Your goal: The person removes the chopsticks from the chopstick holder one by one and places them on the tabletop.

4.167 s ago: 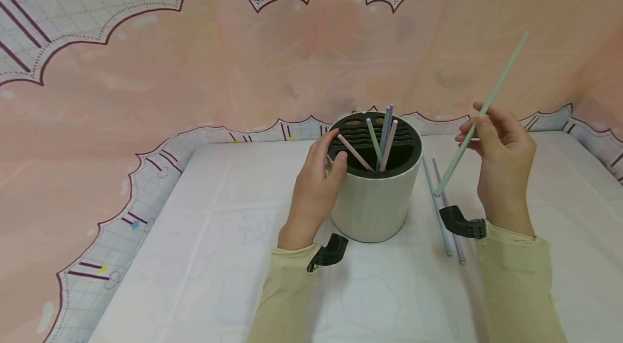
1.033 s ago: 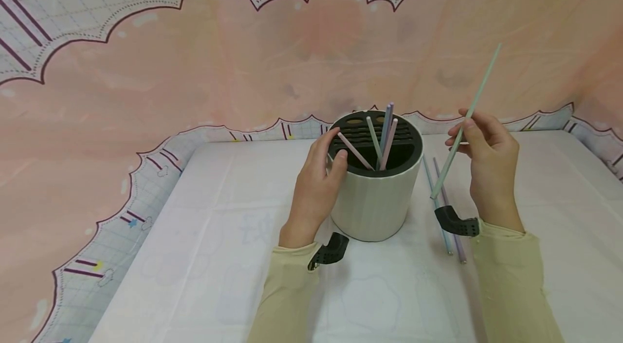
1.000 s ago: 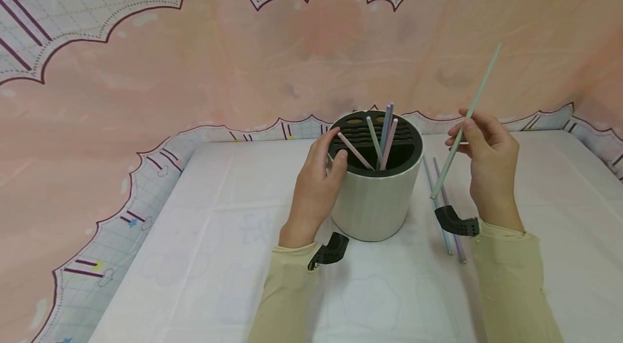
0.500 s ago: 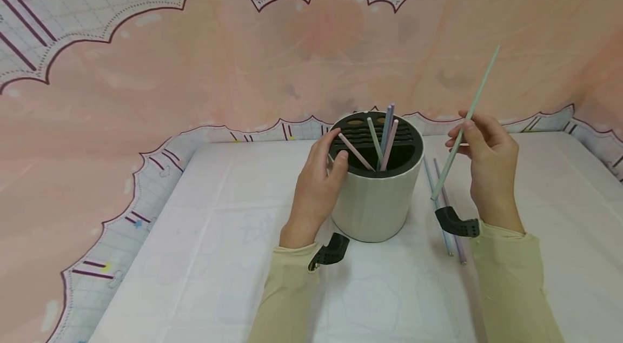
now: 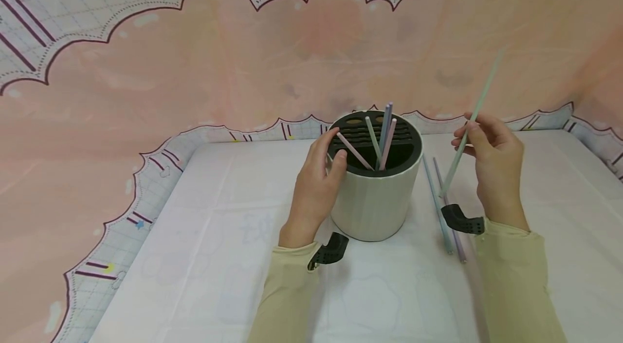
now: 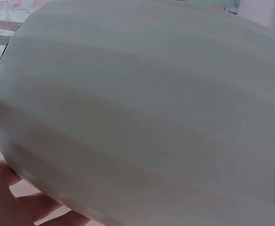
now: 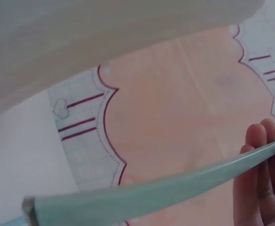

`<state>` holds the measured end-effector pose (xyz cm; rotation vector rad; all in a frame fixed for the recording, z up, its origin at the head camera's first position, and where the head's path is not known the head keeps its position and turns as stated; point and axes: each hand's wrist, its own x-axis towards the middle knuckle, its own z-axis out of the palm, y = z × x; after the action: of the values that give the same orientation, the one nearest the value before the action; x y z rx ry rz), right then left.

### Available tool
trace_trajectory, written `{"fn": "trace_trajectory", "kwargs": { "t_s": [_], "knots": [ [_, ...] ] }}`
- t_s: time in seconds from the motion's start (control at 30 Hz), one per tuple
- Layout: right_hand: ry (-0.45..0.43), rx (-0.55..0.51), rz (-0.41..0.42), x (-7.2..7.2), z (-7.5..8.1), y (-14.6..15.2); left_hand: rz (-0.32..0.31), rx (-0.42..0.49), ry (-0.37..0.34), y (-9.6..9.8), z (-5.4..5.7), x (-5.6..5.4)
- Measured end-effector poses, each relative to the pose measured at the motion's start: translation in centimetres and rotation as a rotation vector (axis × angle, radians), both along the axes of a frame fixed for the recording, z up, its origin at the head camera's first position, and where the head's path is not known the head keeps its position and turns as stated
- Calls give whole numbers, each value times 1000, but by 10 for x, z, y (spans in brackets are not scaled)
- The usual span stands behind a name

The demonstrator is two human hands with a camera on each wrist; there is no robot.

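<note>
A pale round knife block [image 5: 370, 208] with a black slotted top stands upright on the table. My left hand [image 5: 313, 191] grips its left side, thumb at the rim; in the left wrist view the block's pale wall [image 6: 142, 108] fills most of the picture. Several pastel chopsticks [image 5: 384, 140] lean out of the wide front opening, their lower ends hidden inside. To the right, my right hand [image 5: 498, 164] pinches a light green chopstick [image 5: 457, 162], slanted with its thicker end down, apart from the block. That thick end [image 7: 81, 207] looms close in the right wrist view.
A blue chopstick [image 5: 435, 208] and a purple chopstick [image 5: 455, 235] lie on the white table cover [image 5: 219, 256], right of the block. A peach patterned cloth [image 5: 243, 61] hangs behind. Each wrist wears a black camera mount [image 5: 462, 219].
Over the longer span, my right hand has come left and lower with the green chopstick. In the last half second it has shifted slightly right. My left hand stays put on the block.
</note>
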<state>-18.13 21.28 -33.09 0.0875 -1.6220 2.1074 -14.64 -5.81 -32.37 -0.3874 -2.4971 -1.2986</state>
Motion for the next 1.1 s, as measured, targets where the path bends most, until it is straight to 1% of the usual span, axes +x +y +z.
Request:
{"fn": "trace_trajectory", "kwargs": {
  "t_s": [0.07,0.1,0.17,0.23,0.3,0.4,0.47,0.57,0.63,0.77,0.9,0.97,1.1],
  "knots": [
    [-68,56,-8,-2,-4,3,0,0,3,0,0,0],
    [-115,121,-20,-3,-6,5,0,0,4,0,0,0],
    [-215,289,-34,-5,-11,7,1,1,5,0,0,-1],
    [-309,481,-40,-8,-16,8,1,3,5,0,0,-1],
    [-371,661,-41,-10,-21,9,1,6,3,-1,0,-1],
    [-443,800,-29,-16,-31,10,0,12,0,-1,1,-2],
    [-463,871,3,-18,-36,11,-1,14,-5,-1,1,-2],
    [-492,974,68,-19,-42,14,-5,13,-9,-1,1,-3],
    [-511,1040,135,-17,-42,15,-8,14,-10,-1,1,-3],
    [-591,1133,226,-20,-48,17,-9,16,-4,-1,0,-3],
    [-656,1167,278,-22,-55,17,-10,15,-3,-1,0,-4],
    [-692,1164,299,-23,-58,17,-11,14,-3,-1,0,-4],
    [-731,1158,333,-24,-62,17,-11,12,-3,-1,0,-4]
  ]
}}
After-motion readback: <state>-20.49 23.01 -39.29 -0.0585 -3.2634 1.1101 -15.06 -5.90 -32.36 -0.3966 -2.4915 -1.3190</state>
